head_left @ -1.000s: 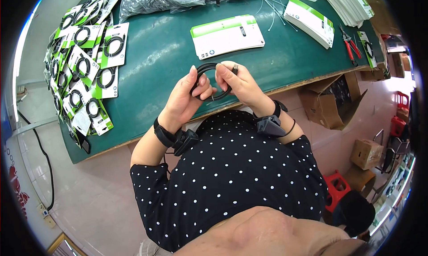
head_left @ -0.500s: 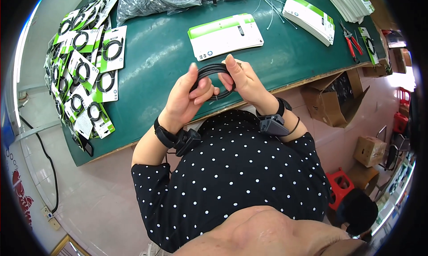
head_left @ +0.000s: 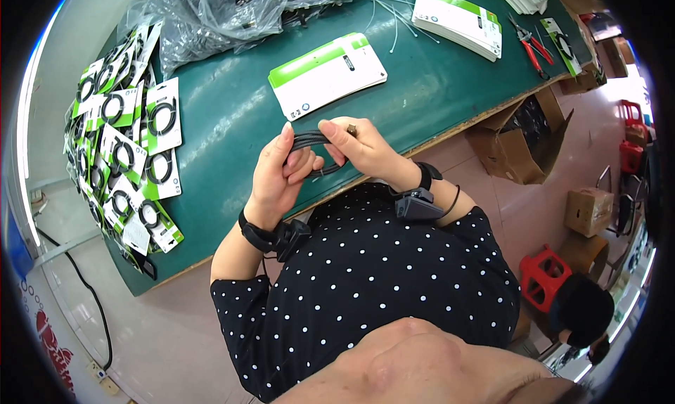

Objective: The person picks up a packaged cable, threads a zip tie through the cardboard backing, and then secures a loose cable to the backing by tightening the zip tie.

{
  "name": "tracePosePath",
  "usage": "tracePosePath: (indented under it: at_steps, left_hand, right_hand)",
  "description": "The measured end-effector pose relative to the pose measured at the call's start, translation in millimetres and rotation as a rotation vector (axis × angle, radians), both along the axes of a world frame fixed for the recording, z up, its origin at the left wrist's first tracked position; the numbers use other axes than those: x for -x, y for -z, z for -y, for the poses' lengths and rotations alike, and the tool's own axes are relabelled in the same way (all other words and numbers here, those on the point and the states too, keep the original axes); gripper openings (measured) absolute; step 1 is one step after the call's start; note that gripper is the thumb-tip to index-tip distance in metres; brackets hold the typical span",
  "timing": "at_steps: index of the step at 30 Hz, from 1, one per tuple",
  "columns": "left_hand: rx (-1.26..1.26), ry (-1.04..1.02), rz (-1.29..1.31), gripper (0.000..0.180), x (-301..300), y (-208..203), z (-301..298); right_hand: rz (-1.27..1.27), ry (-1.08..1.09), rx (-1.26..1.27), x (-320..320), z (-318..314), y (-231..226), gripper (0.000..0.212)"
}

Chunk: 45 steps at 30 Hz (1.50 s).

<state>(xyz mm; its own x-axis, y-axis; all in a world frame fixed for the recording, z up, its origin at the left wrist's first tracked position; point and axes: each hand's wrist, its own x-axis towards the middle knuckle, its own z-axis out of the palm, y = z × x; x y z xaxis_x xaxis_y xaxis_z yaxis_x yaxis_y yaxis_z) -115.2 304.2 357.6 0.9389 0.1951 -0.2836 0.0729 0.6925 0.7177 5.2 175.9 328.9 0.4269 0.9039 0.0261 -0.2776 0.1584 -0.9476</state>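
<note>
The grip of both hands was closed on a coil of black cable [head_left: 307, 138], held up near the front edge of the worktop [head_left: 225, 123]. The left hand [head_left: 271, 168] clasped the loop's left side, thumb upright and fingers curled inward; the right hand [head_left: 365, 151] pinched the other side, with a small plug [head_left: 351, 130] poking out by its thumb (its exact kind was too small to make out). Just beyond the hands lay a stack of white and green cards [head_left: 328, 75], slightly tilted. To the left, a heap of carded cables [head_left: 123, 151] spread over that end of the worktop, each black ring on its own card. A clear plastic bag [head_left: 218, 24] full of dark items sat at the far side. Farther right were some loose white ties [head_left: 397, 17], a second card stack [head_left: 458, 26], red-handled pliers [head_left: 532, 49] and a single carded cable [head_left: 561, 47]. Past the worktop's right-hand front edge, an open cardboard box [head_left: 510, 154] stood lower down, and a red stool [head_left: 545, 277] stood behind it on the floor.
</note>
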Motion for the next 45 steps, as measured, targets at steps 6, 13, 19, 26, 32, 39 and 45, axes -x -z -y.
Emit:
tracePosePath:
  at_steps: [6, 13, 19, 26, 32, 39, 45]
  left_hand:
    - [-0.015, 0.038, -0.032, 0.047, 4, -4, 3]
    - [-0.094, 0.148, -0.102, 0.047, -6, -3, 1]
    - [0.013, 0.203, -0.180, 0.047, -16, 2, 4]
    - [-0.033, 0.284, -0.166, 0.043, -24, 6, 4]
    - [-0.417, 0.088, -0.160, 0.031, -50, -5, -1]
    - [-1.749, 0.020, -0.012, 0.040, -78, 40, -29]
    - [-2.257, 0.083, 0.082, 0.044, -73, 42, -31]
  right_hand:
    - [0.050, -0.126, -0.052, -4, 11, 2, 0.043]
    - [0.047, -0.267, -0.004, -16, 18, 1, 0.043]
    - [-0.035, -0.262, 0.061, -21, 26, 4, 0.043]
    - [-0.035, -0.260, 0.121, -32, 37, -3, 0.043]
    - [-0.079, -0.141, 0.045, -45, 67, 11, 0.043]
    - [-0.226, 0.071, -0.023, -45, 93, 23, 0.046]
    - [-0.285, 0.125, -0.024, -47, 98, 26, 0.046]
